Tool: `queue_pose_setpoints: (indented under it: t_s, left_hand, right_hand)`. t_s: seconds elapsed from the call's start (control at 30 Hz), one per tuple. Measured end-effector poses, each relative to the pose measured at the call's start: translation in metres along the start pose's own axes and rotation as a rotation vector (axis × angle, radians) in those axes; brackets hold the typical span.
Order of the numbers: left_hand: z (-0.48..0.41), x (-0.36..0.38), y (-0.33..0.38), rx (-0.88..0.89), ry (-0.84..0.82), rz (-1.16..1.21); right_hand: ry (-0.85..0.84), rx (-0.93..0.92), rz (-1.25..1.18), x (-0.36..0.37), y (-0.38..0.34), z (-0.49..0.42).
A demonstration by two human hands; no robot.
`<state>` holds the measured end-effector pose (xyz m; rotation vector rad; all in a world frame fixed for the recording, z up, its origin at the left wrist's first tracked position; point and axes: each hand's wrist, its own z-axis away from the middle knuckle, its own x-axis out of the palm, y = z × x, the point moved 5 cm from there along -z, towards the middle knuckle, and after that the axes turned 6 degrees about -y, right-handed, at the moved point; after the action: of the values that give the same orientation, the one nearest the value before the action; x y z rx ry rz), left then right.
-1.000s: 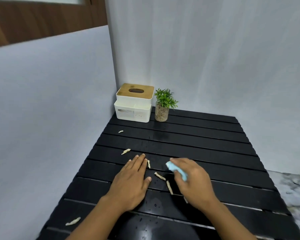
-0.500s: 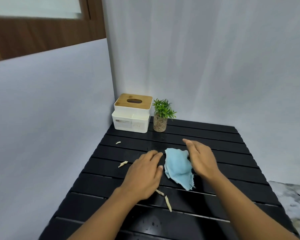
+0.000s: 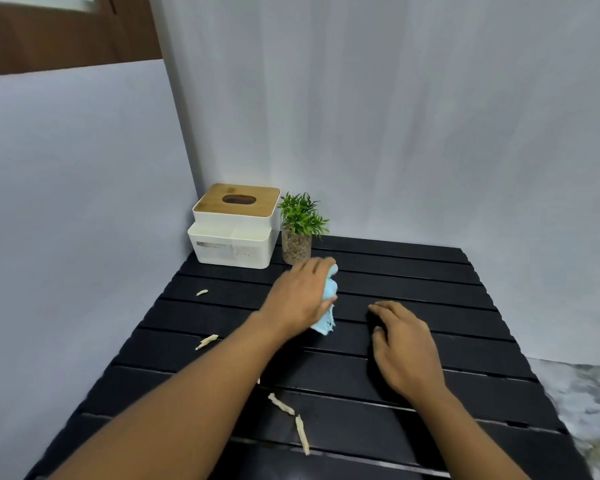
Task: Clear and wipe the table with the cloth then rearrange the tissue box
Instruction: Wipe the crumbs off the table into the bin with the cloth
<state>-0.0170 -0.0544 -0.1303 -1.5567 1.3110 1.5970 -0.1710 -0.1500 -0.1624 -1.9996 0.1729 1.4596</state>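
Note:
My left hand point(image 3: 300, 296) grips the light blue cloth point(image 3: 328, 311) in the middle of the black slatted table point(image 3: 413, 403), just in front of the small plant. Part of the cloth hangs below my palm. My right hand point(image 3: 404, 348) rests on the table to the right of the cloth, fingers loosely bent, holding nothing. The white tissue box point(image 3: 234, 226) with a wooden lid stands in the far left corner. Several pale scraps lie on the slats: one point(image 3: 201, 292) far left, one point(image 3: 207, 341) mid left, two point(image 3: 291, 419) near my left forearm.
A small green plant in a glass pot point(image 3: 298, 230) stands right of the tissue box, close to my left hand. Grey walls close the table on the left and back. A marbled floor point(image 3: 582, 403) shows beyond the right edge.
The cloth passed from my right hand to my left. My left hand moved forward with it, bunching it up, and my right hand drew back to the right onto the table.

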Motion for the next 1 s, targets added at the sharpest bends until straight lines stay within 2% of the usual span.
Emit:
queue_pose_setpoints:
  t_s: [0.1, 0.17, 0.33, 0.43, 0.6, 0.8, 0.9, 1.0]
  left_hand:
    - [-0.017, 0.007, -0.014, 0.099, -0.070, -0.070]
    - [-0.018, 0.020, -0.023, 0.087, -0.124, -0.043]
    - [-0.011, 0.029, -0.028, 0.116, -0.023, 0.072]
    - [0.003, 0.027, -0.016, 0.206, 0.025, 0.133]
    - [0.021, 0.024, -0.004, 0.418, -0.078, 0.107]
    - [-0.007, -0.016, -0.043, 0.229, 0.168, 0.048]
    - [-0.019, 0.007, -0.045, 0.216, 0.001, -0.038]
    - [-0.022, 0.022, -0.045, 0.202, -0.015, 0.035]
  right_hand:
    - [0.001, -0.010, 0.024, -0.001, -0.001, 0.000]
    - [-0.024, 0.008, 0.095, 0.002, -0.002, -0.001]
    - [-0.079, 0.044, 0.149, 0.007, -0.001, -0.004]
    - [-0.089, 0.048, 0.153, 0.006, -0.003, -0.001]
    - [-0.097, 0.068, 0.115, 0.003, -0.003, -0.001]
    - [-0.086, 0.063, 0.106, 0.004, -0.003, -0.001]
    - [-0.073, 0.061, 0.116, 0.004, -0.003, -0.002]
    - [-0.071, 0.049, 0.140, 0.006, -0.003, -0.004]
